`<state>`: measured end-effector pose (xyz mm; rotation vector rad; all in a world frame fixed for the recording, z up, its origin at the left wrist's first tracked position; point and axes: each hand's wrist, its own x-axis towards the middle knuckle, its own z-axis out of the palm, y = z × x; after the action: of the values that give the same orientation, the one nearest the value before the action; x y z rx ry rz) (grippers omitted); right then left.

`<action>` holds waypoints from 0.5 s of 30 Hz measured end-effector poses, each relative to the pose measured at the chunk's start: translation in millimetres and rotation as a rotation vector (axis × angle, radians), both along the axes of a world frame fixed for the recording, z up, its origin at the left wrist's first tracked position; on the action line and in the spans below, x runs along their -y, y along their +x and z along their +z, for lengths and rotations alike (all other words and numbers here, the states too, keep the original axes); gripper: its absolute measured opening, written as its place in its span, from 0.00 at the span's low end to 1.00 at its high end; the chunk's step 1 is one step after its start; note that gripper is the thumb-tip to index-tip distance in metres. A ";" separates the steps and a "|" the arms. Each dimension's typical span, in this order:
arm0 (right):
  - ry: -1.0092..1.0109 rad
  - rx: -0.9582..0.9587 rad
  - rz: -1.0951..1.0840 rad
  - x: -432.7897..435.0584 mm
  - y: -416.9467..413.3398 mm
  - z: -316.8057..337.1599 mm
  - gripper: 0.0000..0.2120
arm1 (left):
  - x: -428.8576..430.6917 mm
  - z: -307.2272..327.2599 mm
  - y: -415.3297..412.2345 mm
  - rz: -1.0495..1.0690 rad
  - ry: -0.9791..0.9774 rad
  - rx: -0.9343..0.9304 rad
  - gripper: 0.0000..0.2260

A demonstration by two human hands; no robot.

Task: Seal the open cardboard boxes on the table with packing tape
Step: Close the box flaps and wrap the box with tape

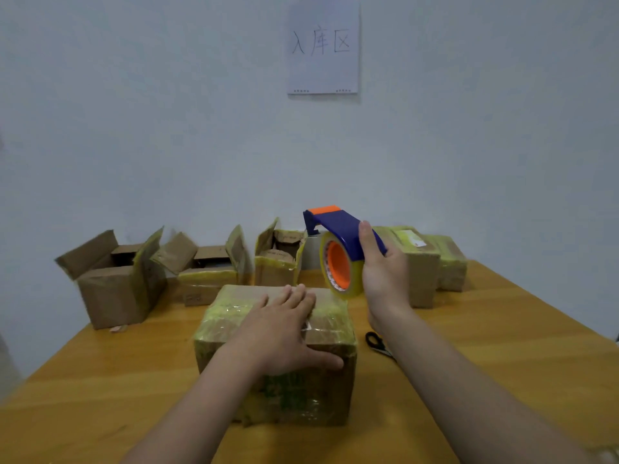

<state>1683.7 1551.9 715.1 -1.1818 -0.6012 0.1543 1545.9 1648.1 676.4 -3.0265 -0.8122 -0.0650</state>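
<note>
A closed cardboard box (pixel 331 383) wrapped in yellowish tape stands in front of me on the wooden table (pixel 502 346). My left hand (pixel 284 333) lies flat on its top, fingers straight, thumb over the front edge. My right hand (pixel 382 272) grips a blue and orange tape dispenser (pixel 338 252) holding a clear tape roll, raised just above the box's far right corner. Three open boxes stand along the back: one at the left (pixel 110 279), one in the middle (pixel 207 272), one further right (pixel 278 256).
Two taped, closed boxes (pixel 425 262) sit at the back right behind my right hand. Black-handled scissors (pixel 378 343) lie on the table just right of the near box. A paper sign (pixel 324 48) hangs on the wall.
</note>
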 end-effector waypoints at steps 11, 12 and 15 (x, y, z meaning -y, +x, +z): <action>-0.086 0.024 0.005 -16.2 -26.8 -21.9 0.20 | 7.8 -5.4 -21.7 0.163 0.095 0.100 0.57; -0.104 0.033 0.016 -16.6 -26.5 -21.7 0.19 | 6.5 -6.2 -25.8 0.152 0.106 0.092 0.56; -0.128 0.099 0.023 -19.1 -27.5 -23.8 0.18 | 3.2 -6.2 -33.9 0.122 0.122 0.094 0.52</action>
<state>1656.3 1571.0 691.3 -1.3121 -0.7002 0.1569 1511.9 1644.9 670.2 -2.8724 -0.9600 -0.2482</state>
